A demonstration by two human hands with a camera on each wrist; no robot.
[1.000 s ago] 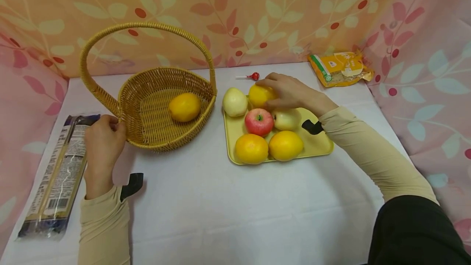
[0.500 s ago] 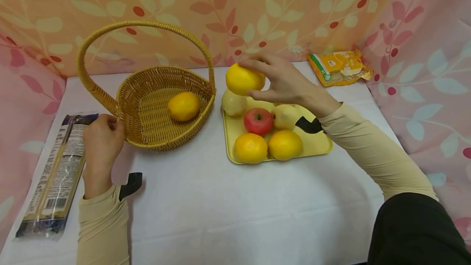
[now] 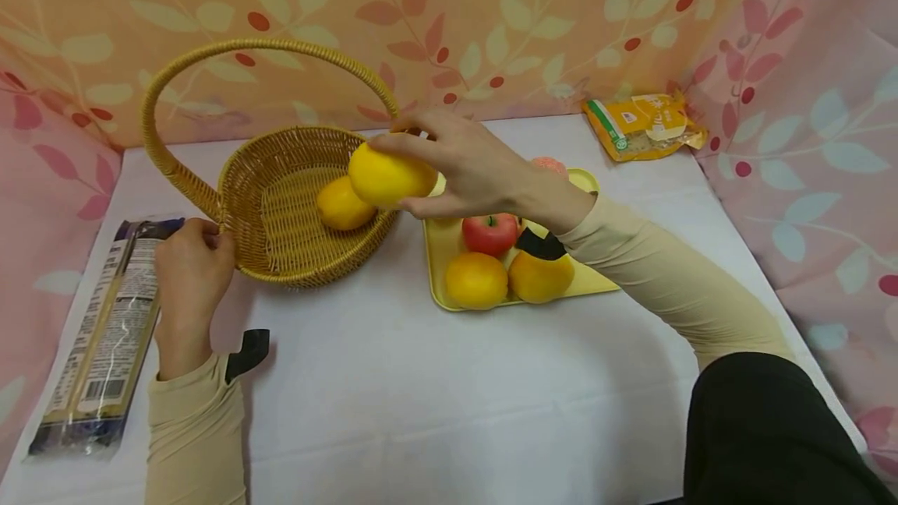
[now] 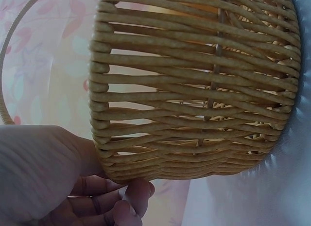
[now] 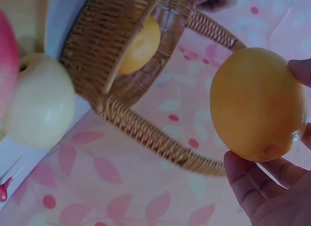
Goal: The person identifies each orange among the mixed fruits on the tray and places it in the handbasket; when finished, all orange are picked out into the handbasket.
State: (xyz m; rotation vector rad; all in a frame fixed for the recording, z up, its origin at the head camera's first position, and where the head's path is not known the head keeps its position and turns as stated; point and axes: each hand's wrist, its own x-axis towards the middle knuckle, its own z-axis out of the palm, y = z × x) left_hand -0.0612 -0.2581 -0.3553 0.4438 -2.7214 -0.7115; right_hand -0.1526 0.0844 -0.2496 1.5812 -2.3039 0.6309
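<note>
My right hand (image 3: pixel 477 170) holds a yellow lemon (image 3: pixel 389 176) between thumb and fingers, raised at the right rim of the wicker basket (image 3: pixel 312 277). In the right wrist view the same lemon (image 5: pixel 257 104) is gripped from one side. Another lemon (image 3: pixel 340 205) lies inside the basket, partly covered by the held one. My left hand (image 3: pixel 192 275) pinches the basket's left rim near the foot of the handle; in the left wrist view its fingers wrap the edge of the woven wall (image 4: pixel 194 97).
A yellow tray (image 3: pixel 592 280) holds a red apple (image 3: pixel 487 234), two yellow-orange fruits (image 3: pixel 477 280), a pale pear (image 5: pixel 41 102) and a pinkish textured thing (image 3: pixel 550 167), partly behind the right arm. An orange snack bag (image 3: pixel 644 128) lies at back right, a long clear-wrapped packet (image 3: pixel 105 333) at left.
My right hand has lifted the lemon from the tray and carried it left to the basket's rim. The left hand has kept its grip on the basket.
</note>
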